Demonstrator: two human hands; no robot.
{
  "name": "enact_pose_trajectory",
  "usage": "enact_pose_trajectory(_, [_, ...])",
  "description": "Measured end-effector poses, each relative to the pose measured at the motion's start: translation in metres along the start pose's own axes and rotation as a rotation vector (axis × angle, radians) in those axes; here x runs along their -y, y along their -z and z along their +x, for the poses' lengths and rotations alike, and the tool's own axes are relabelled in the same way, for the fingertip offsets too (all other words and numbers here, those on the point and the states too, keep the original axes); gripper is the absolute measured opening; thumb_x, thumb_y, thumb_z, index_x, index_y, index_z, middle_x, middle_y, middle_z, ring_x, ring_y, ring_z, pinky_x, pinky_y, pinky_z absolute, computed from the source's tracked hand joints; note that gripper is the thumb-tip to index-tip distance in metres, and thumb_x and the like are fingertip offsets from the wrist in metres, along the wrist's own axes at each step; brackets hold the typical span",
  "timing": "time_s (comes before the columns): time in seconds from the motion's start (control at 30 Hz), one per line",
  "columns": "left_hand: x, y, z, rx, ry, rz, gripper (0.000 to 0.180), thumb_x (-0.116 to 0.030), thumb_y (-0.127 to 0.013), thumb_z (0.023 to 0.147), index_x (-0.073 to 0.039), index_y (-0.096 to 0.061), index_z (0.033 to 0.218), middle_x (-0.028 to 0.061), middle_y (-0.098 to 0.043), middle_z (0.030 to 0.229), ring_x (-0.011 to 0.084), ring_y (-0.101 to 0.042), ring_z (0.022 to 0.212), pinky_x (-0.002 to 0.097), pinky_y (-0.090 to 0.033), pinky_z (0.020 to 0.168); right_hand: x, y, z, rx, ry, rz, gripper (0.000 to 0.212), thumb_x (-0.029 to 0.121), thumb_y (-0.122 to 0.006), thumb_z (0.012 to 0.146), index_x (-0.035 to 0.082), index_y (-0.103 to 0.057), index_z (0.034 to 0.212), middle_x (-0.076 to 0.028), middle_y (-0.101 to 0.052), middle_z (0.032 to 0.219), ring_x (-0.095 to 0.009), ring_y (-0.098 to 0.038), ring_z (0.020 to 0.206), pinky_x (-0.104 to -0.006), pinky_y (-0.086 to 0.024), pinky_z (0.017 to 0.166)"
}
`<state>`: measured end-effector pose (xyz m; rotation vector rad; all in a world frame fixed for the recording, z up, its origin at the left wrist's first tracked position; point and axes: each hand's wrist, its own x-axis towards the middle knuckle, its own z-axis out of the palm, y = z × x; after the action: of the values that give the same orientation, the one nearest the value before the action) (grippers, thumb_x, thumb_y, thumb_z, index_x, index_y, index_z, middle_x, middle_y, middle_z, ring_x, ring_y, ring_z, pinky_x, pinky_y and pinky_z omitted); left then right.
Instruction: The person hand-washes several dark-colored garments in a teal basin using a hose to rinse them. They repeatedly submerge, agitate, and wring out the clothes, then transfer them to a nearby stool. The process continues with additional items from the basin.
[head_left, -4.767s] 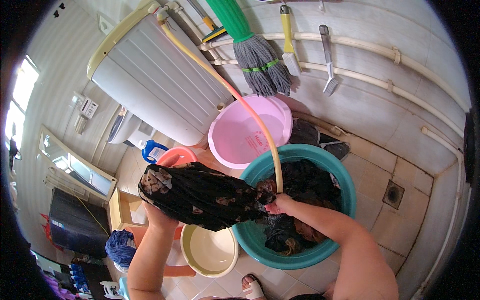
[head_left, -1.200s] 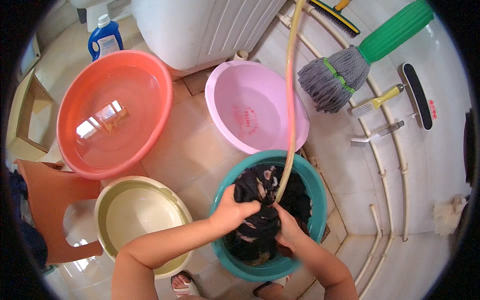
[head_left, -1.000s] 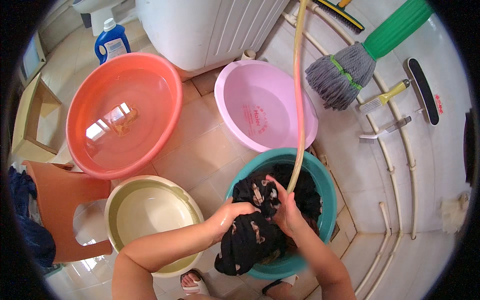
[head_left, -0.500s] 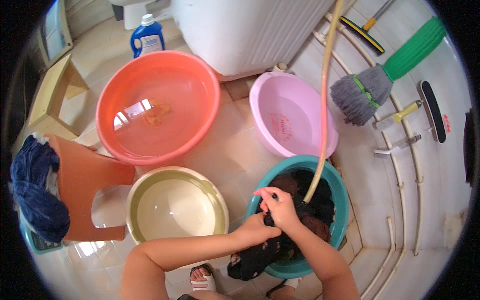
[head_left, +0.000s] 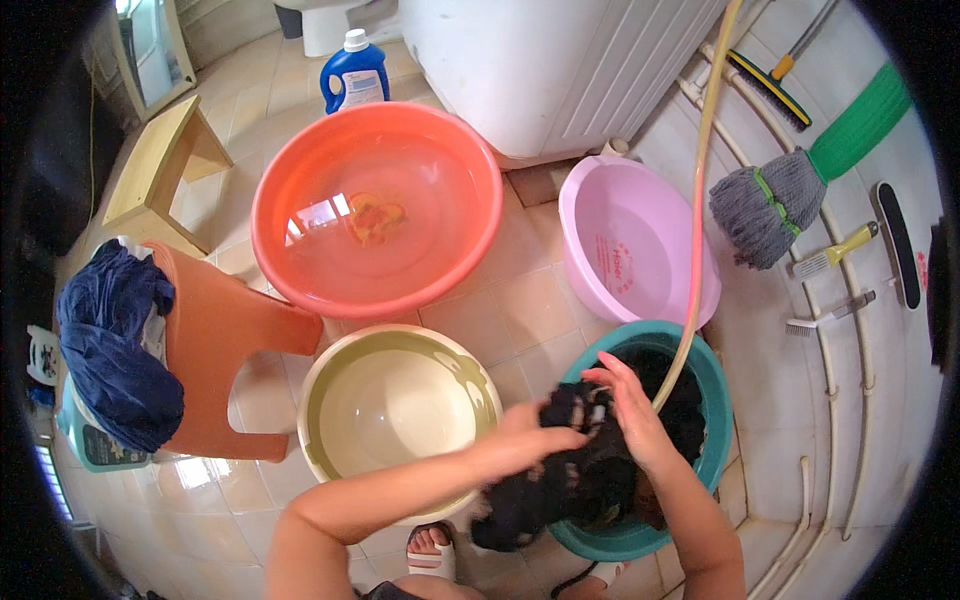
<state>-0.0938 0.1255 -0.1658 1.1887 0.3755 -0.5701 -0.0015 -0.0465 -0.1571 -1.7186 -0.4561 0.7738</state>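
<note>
Hands point(head_left: 525, 442) point(head_left: 632, 412) on black cloth point(head_left: 540, 492) at teal basin point(head_left: 714, 440) of dark clothes point(head_left: 686, 415)

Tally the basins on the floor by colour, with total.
Orange basin: 1
Pink basin: 1
Cream basin: 1
Teal basin: 1
Total: 4

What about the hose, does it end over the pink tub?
No, the hose runs past the pink tub and down to the teal tub.
</note>
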Motion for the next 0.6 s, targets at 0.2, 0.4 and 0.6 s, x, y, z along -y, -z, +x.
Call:
enact_pose_trajectory(0.2, [0.012, 0.089, -0.046, -0.559, -0.146, 0.654, 0.069, -0.034, -0.073, 0.064, 0.004, -0.045, 0.114, 0.0214, -0.059, 0.097, 0.0312, -0.058, 0.091, 0.0365, -0.046, 0.079, -0.017, 0.067, -0.033, -0.318, -0.185, -0.022, 0.035, 0.02, -0.048, 0.09, 0.003, -0.045, 0.121, -0.01, -0.054, 0.112, -0.017, -0.052, 0.101, -0.0304, -0.043, 0.083])
enact_pose_trajectory(0.4, [0.072, 0.119, -0.035, -0.606, -0.091, 0.947, 0.071, -0.031, -0.075, 0.064, 0.005, -0.044, 0.116, 0.0217, -0.053, 0.109, 0.0337, -0.05, 0.104, 0.0362, -0.039, 0.092, -0.055, 0.099, -0.065, -0.312, -0.234, -0.101, 0.028, 0.006, -0.056, 0.083, 0.003, -0.052, 0.111, -0.007, -0.061, 0.097, -0.014, -0.057, 0.088, -0.027, -0.045, 0.08])
enact_pose_trajectory(0.6, [0.035, 0.065, -0.009, -0.518, -0.471, 0.798, 0.032, -0.015, -0.066, 0.074, 0.0, -0.057, 0.1, 0.0189, -0.058, 0.098, 0.0332, -0.055, 0.094, 0.0366, -0.043, 0.082, -0.084, 0.055, -0.085, 0.162, -0.131, -0.847, 0.038, 0.023, -0.056, 0.083, 0.006, -0.051, 0.117, -0.018, -0.049, 0.118, -0.033, -0.046, 0.111, -0.0405, -0.036, 0.095])
